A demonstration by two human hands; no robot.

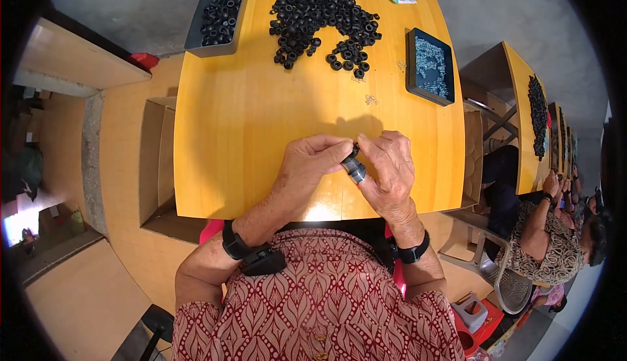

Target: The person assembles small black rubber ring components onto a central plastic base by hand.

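Observation:
Over the near edge of a yellow wooden table (248, 119), my left hand (312, 162) and my right hand (390, 165) meet around a small grey cylindrical tool (356, 170). A black rubber ring (356, 150) sits at the tool's top end, pinched between the fingertips of both hands. The left fingers curl over the tool from the left; the right fingers close on it from the right. A black band is on each wrist.
A heap of black rubber rings (326, 18) covers the table's far middle. A grey tray (219, 16) with more rings stands far left, a dark tray (430, 65) of small clear parts on the right. Another person (548, 237) sits at the adjoining table to the right.

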